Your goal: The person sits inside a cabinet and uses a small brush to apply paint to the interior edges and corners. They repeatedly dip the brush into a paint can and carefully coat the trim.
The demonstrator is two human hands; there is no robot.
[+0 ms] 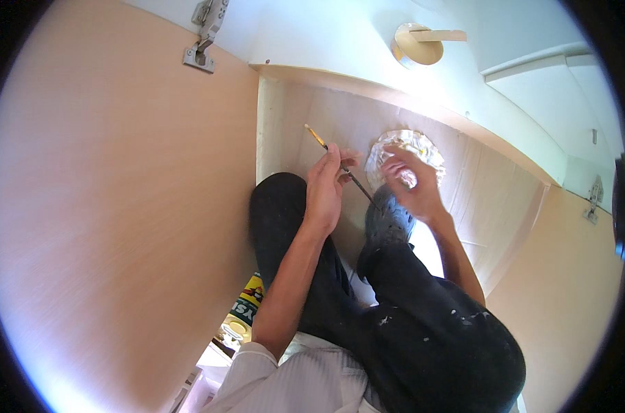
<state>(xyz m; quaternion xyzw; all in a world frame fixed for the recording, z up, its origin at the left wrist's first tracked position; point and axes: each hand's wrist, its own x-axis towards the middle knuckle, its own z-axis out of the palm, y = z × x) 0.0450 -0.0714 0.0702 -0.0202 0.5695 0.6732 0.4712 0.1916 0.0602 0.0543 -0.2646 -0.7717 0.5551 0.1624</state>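
Note:
A slim paintbrush [357,182] slants through the fingers of my left hand [324,189], which is closed around its middle. Its yellowish section with a small pale tip points up and left, while the dark, tapering end reaches down over my shoe [387,219]. My right hand [414,184] hovers over a round, crumpled whitish cover [428,146] lying on the cabinet floor. Its fingers are loosely bent, apart and a little blurred, with nothing visible between them. Part of the cover is hidden behind this hand.
An open tin [417,52] of cream paint with a flat wooden stick [442,35] across it stands on the white surface above. Wooden cabinet doors [120,193] with metal hinges [201,58] flank me. A yellow-and-green container [249,297] sits at lower left. My legs occupy the middle.

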